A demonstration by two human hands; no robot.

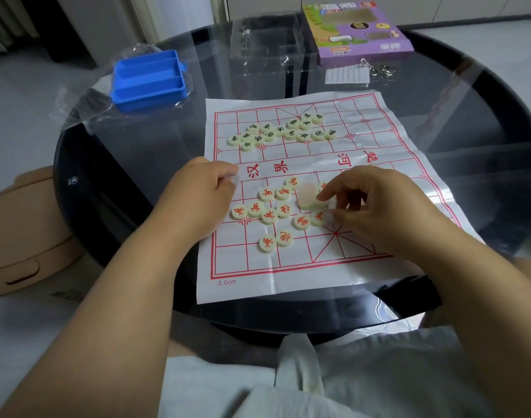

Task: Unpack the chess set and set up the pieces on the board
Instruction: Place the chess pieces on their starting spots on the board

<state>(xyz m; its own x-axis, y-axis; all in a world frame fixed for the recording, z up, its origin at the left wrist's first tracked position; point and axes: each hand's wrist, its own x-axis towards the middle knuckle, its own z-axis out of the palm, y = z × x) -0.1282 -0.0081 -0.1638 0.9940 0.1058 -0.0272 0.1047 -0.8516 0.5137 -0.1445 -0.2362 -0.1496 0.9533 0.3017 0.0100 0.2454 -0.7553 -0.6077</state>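
Showing the sorting stage of a Chinese chess set-up on a round glass table (pixel 469 122). From the left: a cardboard box (pixel 26 230) stands on the floor beside the table; a blue tray (pixel 149 78) with empty compartments lies on crumpled clear wrapping (pixel 86 110) at the table's far left, so unpacking appears done. The left hand (pixel 198 191) rests at the left edge of the board sheet (pixel 288 276), fingers curled and seemingly pinching a small pale object, though what it grips cannot be told. The sheet lies unfolded, creased, at the table's centre. On its far half the dark-lettered pieces (pixel 281 131) sit in a loose cluster; on its near half the red-lettered pieces (pixel 270 211) sit likewise, several touching, none yet on a starting point. One blank-faced piece (pixel 307 194) lies face-down among the red group. The right hand (pixel 379 203) hovers over the red cluster's right side, thumb and fingertips closing on a piece there; a firm grasp cannot be confirmed. Far right of centre, a purple box (pixel 361 31), a lined slip (pixel 345 75) and metal rings (pixel 379 69) lie beyond the sheet. By judgement, colours are separated; placing all pieces on their intersections remains.
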